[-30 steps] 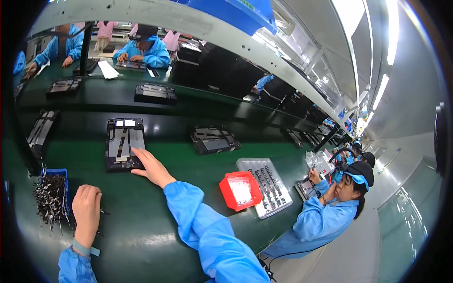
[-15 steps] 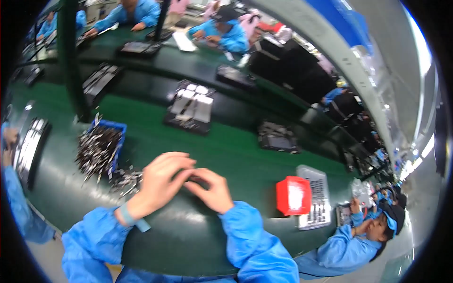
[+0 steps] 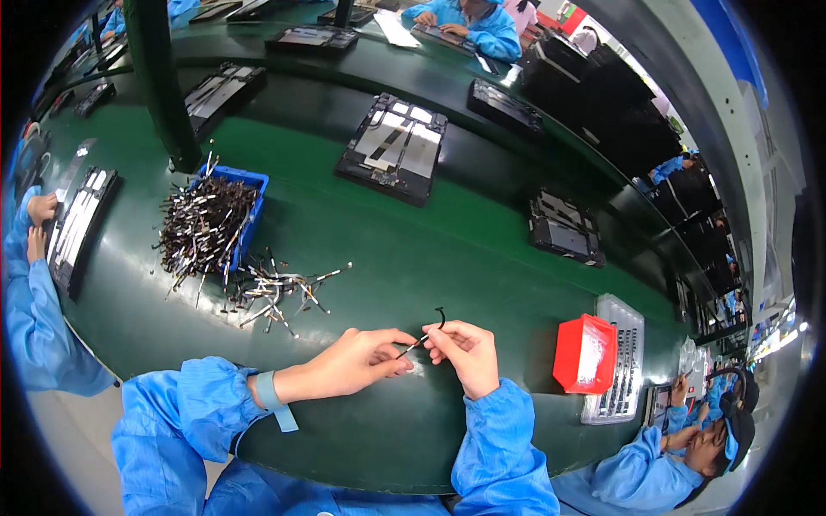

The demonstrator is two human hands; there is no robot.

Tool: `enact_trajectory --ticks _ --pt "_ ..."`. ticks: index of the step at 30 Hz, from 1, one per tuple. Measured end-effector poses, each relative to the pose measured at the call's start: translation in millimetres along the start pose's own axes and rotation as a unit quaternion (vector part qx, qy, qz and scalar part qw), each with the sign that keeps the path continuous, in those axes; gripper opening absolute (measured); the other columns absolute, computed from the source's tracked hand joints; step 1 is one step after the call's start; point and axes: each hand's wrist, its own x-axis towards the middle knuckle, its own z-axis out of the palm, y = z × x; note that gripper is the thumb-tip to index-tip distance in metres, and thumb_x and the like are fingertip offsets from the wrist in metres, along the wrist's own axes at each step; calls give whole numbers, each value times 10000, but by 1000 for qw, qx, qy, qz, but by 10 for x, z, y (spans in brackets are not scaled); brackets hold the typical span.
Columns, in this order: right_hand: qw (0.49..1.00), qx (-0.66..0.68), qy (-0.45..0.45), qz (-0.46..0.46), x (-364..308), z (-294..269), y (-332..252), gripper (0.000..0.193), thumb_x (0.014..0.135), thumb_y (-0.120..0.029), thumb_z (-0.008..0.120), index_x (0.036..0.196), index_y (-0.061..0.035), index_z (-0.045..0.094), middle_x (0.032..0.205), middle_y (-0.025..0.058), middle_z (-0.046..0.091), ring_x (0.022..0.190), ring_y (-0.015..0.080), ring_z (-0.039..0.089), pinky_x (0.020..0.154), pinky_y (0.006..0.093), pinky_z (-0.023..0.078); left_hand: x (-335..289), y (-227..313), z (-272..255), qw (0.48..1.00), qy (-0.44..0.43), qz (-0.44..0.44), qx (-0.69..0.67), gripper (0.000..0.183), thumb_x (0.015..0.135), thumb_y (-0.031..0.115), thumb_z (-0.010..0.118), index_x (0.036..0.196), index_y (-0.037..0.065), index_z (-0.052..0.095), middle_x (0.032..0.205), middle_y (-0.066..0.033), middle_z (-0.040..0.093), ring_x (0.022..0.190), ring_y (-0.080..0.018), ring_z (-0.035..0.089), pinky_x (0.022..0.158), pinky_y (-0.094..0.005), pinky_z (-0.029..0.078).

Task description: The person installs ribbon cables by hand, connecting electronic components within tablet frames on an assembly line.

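A thin, short black flex cable (image 3: 442,316) is pinched between the fingertips of both hands above the green table. My left hand (image 3: 348,365) grips its lower end with thumb and fingers. Its other part is in my right hand (image 3: 469,353), and a curved black tip sticks up past those fingers. To the left, a blue bin (image 3: 252,225) is heaped with many similar small cables, some hanging over its edge. A loose pile of cables (image 3: 277,289) lies on the table between the bin and my left hand.
On my right, a red bin (image 3: 570,353) stands against a clear tray (image 3: 632,344) of small black parts. Opened tablet-like devices (image 3: 396,146) lie along the far side. A green post (image 3: 163,86) rises at the left. Co-workers sit left, right and across.
My hands have moved right in the picture and drawn slightly apart, so the cable now shows between them. The head view has shifted and sharpened.
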Motion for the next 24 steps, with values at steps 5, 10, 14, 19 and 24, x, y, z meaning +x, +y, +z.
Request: enact_trajectory --ticks 5,10,14,19,24 --pt "986 -52 134 -79 -150 286 -117 199 872 -26 666 1068 -4 692 847 77 688 712 130 641 636 255 528 6 -76 -44 1000 10 7 -29 281 915 44 585 1185 -34 589 971 -152 720 906 -214 708 811 -320 564" --pt "868 -361 113 -322 -240 395 -85 255 759 39 734 1007 -19 718 869 114 688 761 213 665 681 299 536 -24 -141 -18 996 34 19 -86 244 907 43 594 1136 -37 624 948 -161 720 888 -216 711 794 -318 565" --pt "896 -347 72 -268 -254 369 -64 245 756 34 746 995 -18 723 888 115 696 792 193 674 698 290 548 -58 -50 -21 999 33 33 28 202 915 73 586 1083 -25 642 917 -160 716 857 -248 712 752 -333 564" --pt "891 -338 99 -286 -274 344 -69 210 760 16 745 967 -2 717 866 114 692 726 208 682 636 288 554 -40 -132 15 995 29 92 -6 256 918 61 538 1158 1 601 904 -137 717 836 -265 710 741 -340 563" --pt "865 -384 124 -298 -227 282 -76 196 762 26 743 955 9 717 900 146 705 781 220 711 670 283 579 -45 -136 4 997 23 68 -4 384 877 32 487 1256 32 554 889 -130 717 822 -264 711 745 -349 565"
